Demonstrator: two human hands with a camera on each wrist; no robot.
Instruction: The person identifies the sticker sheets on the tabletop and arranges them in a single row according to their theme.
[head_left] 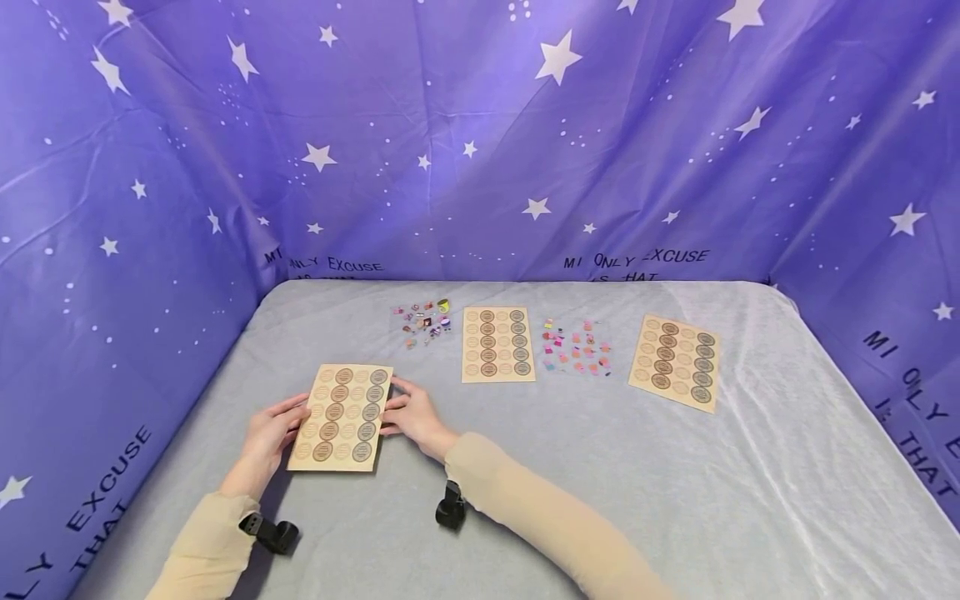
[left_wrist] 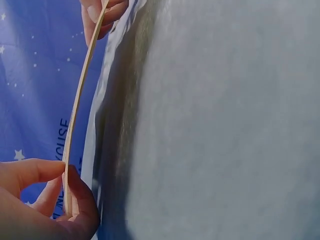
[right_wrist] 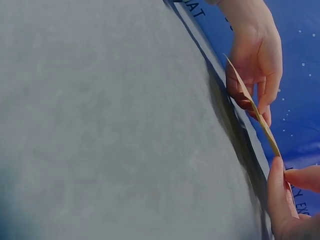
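Your left hand [head_left: 264,440] pinches the left edge of the thin tan paper sheet with rows of brown and dark circles [head_left: 341,418]. Your right hand [head_left: 418,419] pinches its right edge. The sheet is up above the soft grey cloth-covered table [head_left: 540,508], and it bends a little. Hold both sides gently and evenly. If you push your hands together, the paper could fold. Best keep fingertips by the edges.
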